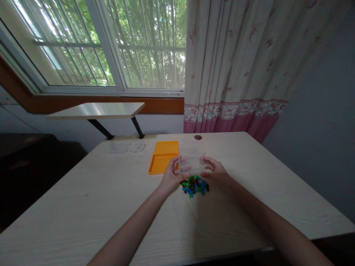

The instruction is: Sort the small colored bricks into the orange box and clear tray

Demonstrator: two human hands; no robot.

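Both hands hold a clear plastic box (pixel 191 162) just above a light wooden table (pixel 111 207). My left hand (pixel 172 176) grips its left side, fingers curled round the edge. My right hand (pixel 215 170) grips its right side in the same way. Directly below the box lies a small pile of several green, blue and dark plastic pieces (pixel 194 185) on the tabletop, between my wrists.
An open orange case (pixel 163 157) lies flat just left of the box. Two clear flat lids (pixel 126 148) rest further back left. A small round hole (pixel 198 137) is near the table's far edge. A narrow shelf (pixel 97 110), window and curtain stand behind.
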